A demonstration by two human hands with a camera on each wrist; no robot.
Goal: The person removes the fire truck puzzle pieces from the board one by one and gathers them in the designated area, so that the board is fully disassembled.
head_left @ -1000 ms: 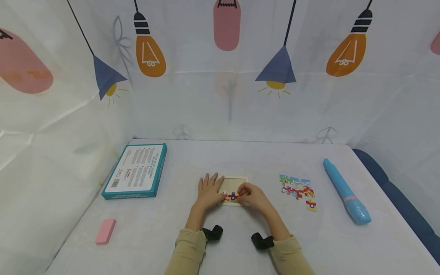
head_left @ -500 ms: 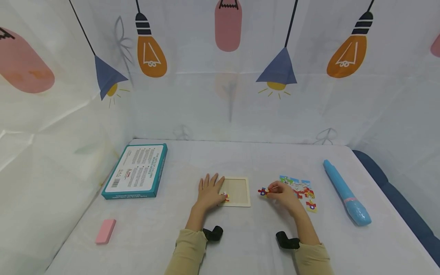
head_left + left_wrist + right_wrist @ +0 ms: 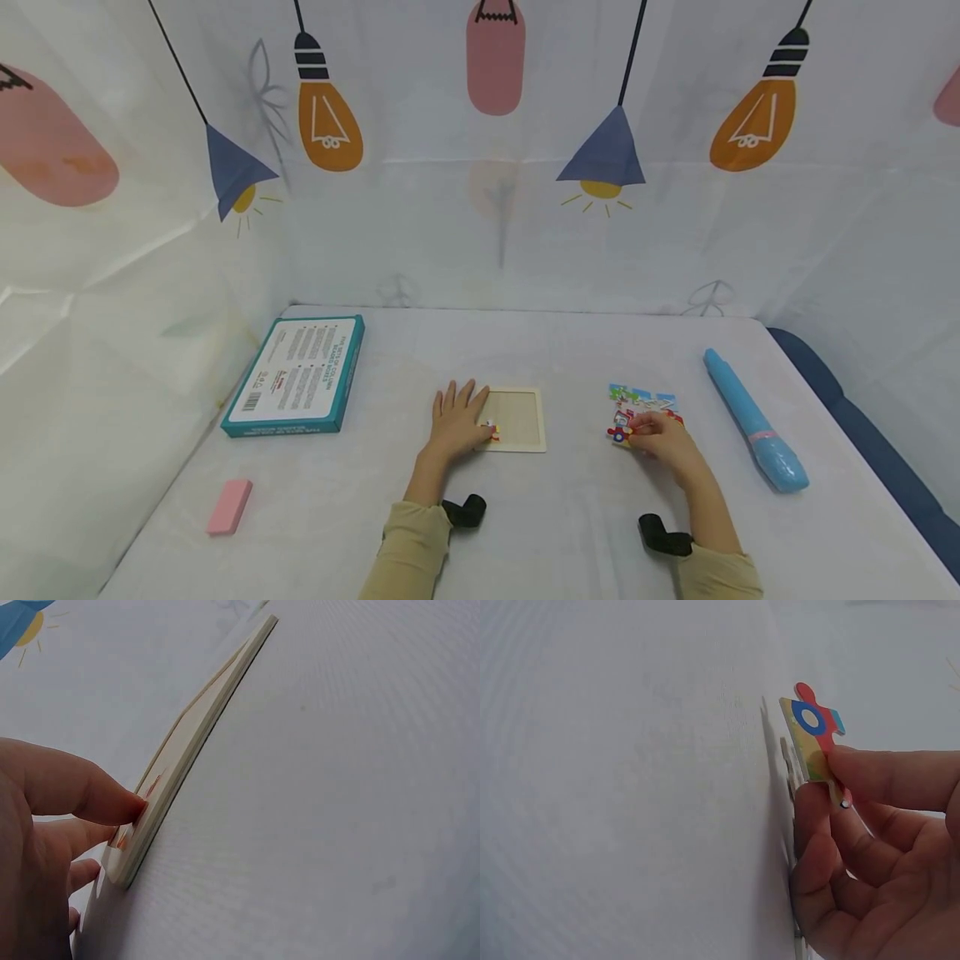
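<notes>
Between thumb and fingers my right hand (image 3: pixel 663 442) pinches a jigsaw piece (image 3: pixel 811 724), red and yellow with a blue ring. It is held above the lower left of a partly joined jigsaw (image 3: pixel 641 398), which the hand partly covers. My left hand (image 3: pixel 455 419) rests spread on the left side of a shallow wooden puzzle tray (image 3: pixel 542 421). Its thumb presses by a small red and yellow piece (image 3: pixel 493 431) in the tray's lower left corner; the hand hides part of that piece. Bare wood shows across the rest of the tray.
A teal-edged box (image 3: pixel 292 375) lies at the back left, and a pink block (image 3: pixel 229 507) at the front left. A light blue, long tapered object (image 3: pixel 756 421) lies right of the jigsaw. Behind the table hangs a printed white cloth (image 3: pixel 420 225).
My right hand has lifted the blue-ringed jigsaw piece out of the tray and carried it right to the joined jigsaw. My left hand has stayed on the tray.
</notes>
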